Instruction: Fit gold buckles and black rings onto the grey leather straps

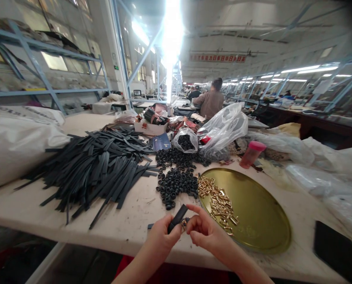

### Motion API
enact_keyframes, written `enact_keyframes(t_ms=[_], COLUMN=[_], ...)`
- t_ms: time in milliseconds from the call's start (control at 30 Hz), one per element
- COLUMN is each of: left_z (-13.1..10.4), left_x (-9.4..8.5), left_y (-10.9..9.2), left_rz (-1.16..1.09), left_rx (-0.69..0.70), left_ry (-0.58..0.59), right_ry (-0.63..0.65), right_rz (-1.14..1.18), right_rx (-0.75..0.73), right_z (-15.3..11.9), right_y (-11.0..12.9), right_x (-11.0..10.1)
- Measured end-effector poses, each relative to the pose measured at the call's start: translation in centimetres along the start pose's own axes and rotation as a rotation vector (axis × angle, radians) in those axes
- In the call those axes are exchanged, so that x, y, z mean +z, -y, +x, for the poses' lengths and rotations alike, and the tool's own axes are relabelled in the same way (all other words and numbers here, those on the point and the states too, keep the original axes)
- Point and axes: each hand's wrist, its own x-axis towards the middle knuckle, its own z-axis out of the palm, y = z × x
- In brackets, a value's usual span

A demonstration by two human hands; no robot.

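While the left hand grips a black strap above the table, the right hand curls beside it, its hold on a gold buckle unclear. Beyond, a golden tray carries more buckles; black rings crowd its left rim. Farther, a clear bag holds more rings, before a filled white box.

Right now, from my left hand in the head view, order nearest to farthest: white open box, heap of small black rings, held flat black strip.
1. Flat black strip: in the left hand.
2. Heap of small black rings: just ahead.
3. White open box: farther back, slightly left.
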Motion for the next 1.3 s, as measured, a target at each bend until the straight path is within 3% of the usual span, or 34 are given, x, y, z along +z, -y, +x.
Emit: enact_keyframes(t_ms=[67,167,233,400,533,733,967,1100,1200,1300], left_z=[-0.1,-0.3,-0.6,-1.7,-2.0,-1.4,-0.8,-0.6,-0.6,-0.8], left_x=[0.2,0.4,0.2,-0.9,-1.1,-0.9,-0.5,-0.1,0.3,0.7], left_y=[-0.1,0.2,0.6,1.6,1.2,0.4,1.9,1.9,1.9,2.1], left_rz=[0.007,-0.045,-0.065,0.059,0.161,0.085,-0.160,-0.296,-0.305,-0.257], left_rx=[-0.019,-0.052,-0.063,-0.020,0.070,0.066,-0.111,-0.227,-0.232,-0.211], left_ry=[0.049,0.149,0.183,0.163,0.199,0.265,0.274,0.297,0.227,0.156], right_ry=[-0.080,-0.041,-0.047,-0.315,-0.344,-0.337,-0.319,-0.304,-0.285,-0.314], right_rz=[-0.101,-0.091,0.049,0.578,0.767,0.609,0.070,0.187,0.336,0.306], right_rx=[-0.048,-0.016,0.037,0.218,0.325,0.332,0.034,0.129,0.184,0.157], right_z=[-0.1,0.1,0.1,0.1,0.1,0.2,0.2,0.4,0.5,0.4], right_y=[-0.3,-1.2,-1.7,-2.1,-2.4,-3.6,-4.0,-3.5,-3.3,-3.6], right_x=[-0.2,-0.1,0.1,1.3,2.6,3.1,3.4,3.7,4.2,4.3])
